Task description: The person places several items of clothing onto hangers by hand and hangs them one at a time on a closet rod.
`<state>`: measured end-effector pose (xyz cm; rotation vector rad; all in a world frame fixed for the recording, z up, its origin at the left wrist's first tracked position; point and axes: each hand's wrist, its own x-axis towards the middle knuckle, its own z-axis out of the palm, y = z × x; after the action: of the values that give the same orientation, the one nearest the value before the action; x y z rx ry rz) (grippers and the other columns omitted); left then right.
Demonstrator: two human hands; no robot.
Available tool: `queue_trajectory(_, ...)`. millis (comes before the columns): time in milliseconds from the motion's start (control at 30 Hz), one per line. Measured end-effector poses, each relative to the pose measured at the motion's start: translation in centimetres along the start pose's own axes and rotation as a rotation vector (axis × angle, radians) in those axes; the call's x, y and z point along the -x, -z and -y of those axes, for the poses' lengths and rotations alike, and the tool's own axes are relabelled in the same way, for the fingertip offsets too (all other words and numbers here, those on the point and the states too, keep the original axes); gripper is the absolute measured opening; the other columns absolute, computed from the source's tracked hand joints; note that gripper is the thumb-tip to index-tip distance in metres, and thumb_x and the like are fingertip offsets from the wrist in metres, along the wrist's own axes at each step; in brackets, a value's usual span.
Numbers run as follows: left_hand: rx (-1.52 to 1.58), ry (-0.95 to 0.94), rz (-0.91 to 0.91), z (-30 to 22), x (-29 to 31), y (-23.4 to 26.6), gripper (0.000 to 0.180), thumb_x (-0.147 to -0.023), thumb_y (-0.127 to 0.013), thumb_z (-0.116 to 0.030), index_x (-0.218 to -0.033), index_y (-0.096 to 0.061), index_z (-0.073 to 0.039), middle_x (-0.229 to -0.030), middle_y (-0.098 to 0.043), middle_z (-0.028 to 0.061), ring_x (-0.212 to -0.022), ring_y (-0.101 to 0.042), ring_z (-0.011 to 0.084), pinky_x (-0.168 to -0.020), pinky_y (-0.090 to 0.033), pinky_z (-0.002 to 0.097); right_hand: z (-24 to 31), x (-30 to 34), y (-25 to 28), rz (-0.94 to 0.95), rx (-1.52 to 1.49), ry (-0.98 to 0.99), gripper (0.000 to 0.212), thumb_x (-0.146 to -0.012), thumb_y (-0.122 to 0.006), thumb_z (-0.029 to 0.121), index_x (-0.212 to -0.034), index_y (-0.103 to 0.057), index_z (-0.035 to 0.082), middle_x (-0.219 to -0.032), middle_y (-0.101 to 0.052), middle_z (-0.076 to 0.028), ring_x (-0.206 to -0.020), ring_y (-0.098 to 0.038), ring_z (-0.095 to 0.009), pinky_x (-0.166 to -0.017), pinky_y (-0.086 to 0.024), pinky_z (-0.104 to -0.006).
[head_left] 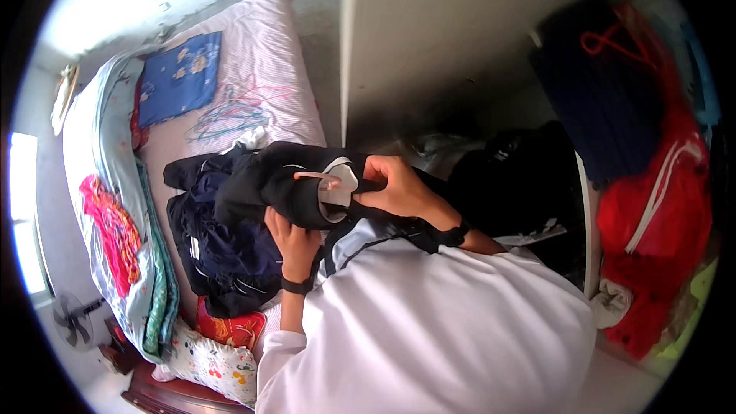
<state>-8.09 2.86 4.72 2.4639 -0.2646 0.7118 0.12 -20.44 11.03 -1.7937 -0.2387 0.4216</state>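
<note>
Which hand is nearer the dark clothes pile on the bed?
Left. The left hand is just right of the dark clothes pile, touching the black garment; the right hand is farther right, at that garment's opening.

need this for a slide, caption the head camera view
Left hand and right hand hold a black garment, a pink hook at its opening, beside dark clothes on a bed.

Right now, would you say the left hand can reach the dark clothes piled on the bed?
Probably yes: the left hand is close beside the dark clothes with nothing visible between, though its fingers are on the black garment and might need freeing first.
</note>
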Motion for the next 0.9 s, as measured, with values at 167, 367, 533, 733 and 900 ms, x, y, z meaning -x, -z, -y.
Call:
queue_trajectory(167, 0.142, -0.019, 0.47, -3.7, 0.2, -1.4, 0.044, -0.073, -0.063, -0.001, -0.116, -0.06, -0.002, -0.135, -0.049, 0.0174, -0.124, -0.046, 0.0373, -0.104, -0.038, 0.0459, -4.2, 4.1, 6.1, -0.185, -0.09, -0.135, 0.018, -0.068, -0.07, 0.01, -0.079, -0.058, 0.001, -0.073, -0.058, -0.001, -0.069, -0.051, -0.009, -0.063, -0.042, -0.0269)
queue_trajectory(367, 0.218, 0.026, 0.568, -3.7, 1.6, -2.9, 0.049, -0.075, -0.061, 0.001, -0.124, -0.058, -0.005, -0.139, -0.049, 0.013, -0.117, -0.052, 0.0334, -0.099, -0.041, 0.0414, -8.5, 10.9, 12.0, -0.631, -0.296, -0.226, 0.013, -0.067, -0.068, 0.008, -0.076, -0.061, 0.0, -0.07, -0.06, -0.001, -0.067, -0.054, -0.01, -0.062, -0.041, -0.0255)
queue_trajectory(533, 0.199, 0.074, 0.636, -1.7, 1.2, -3.0, 0.051, -0.079, -0.058, 0.001, -0.13, -0.055, -0.005, -0.141, -0.047, 0.0143, -0.118, -0.052, 0.0341, -0.1, -0.041, 0.0412, -8.9, 16.6, 14.2, -0.973, -0.325, -0.282, 0.009, -0.067, -0.066, 0.01, -0.068, -0.061, 0.003, -0.069, -0.059, 0.001, -0.067, -0.051, -0.01, -0.065, -0.039, -0.0258)
queue_trajectory(733, 0.194, 0.126, 0.651, 1.2, 2.1, -3.0, 0.052, -0.08, -0.057, 0.002, -0.131, -0.052, -0.004, -0.142, -0.044, 0.016, -0.124, -0.048, 0.036, -0.102, -0.04, 0.0416, -8.5, 19.6, 14.9, -1.272, -0.32, -0.191, 0.011, -0.068, -0.067, 0.011, -0.075, -0.064, 0.004, -0.076, -0.06, 0.0, -0.072, -0.053, -0.013, -0.07, -0.04, -0.0258)
queue_trajectory(900, 0.169, 0.199, 0.641, 3.4, 4.3, -2.5, 0.052, -0.08, -0.058, 0.001, -0.131, -0.053, -0.005, -0.141, -0.046, 0.0167, -0.122, -0.05, 0.0363, -0.101, -0.041, 0.042, -9.8, 19.8, 16.6, -1.503, -0.929, -0.247, 0.022, -0.081, -0.065, 0.019, -0.098, -0.066, 0.005, -0.099, -0.066, -0.005, -0.093, -0.062, -0.02, -0.084, -0.05, -0.0301)
